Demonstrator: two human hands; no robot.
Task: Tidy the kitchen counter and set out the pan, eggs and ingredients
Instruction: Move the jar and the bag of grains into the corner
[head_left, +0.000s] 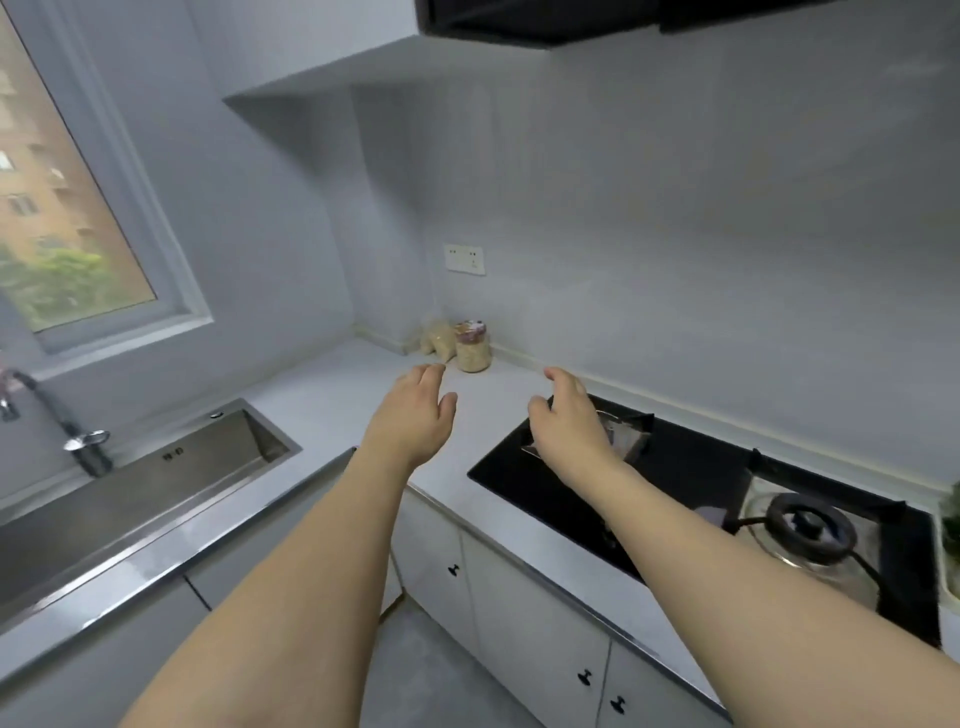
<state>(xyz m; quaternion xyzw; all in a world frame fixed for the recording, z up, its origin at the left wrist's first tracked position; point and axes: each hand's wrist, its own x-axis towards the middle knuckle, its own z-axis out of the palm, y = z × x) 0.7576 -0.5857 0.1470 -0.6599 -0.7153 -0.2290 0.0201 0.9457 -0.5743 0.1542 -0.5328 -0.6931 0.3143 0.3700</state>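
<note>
Both my arms stretch out over the grey counter (332, 384) toward its back corner. My left hand (415, 410) hovers above the counter with relaxed fingers and holds nothing. My right hand (569, 415) hangs over the left burner of the black gas hob (691, 467), fingers loosely bent and empty. In the corner, just beyond my left hand's fingertips, stands a glass jar (472, 347) of pale grains with a patterned lid. A clear bag (439, 339) of similar grains leans beside it on the left. No pan or eggs are in sight.
A steel sink (171, 467) with a dark tap (78, 441) lies at the left under the window. The hob's right burner (810, 525) shows at the right, with something green (953, 519) at the frame edge. White cabinets (519, 597) run below. A wall socket (464, 259) sits above the jar.
</note>
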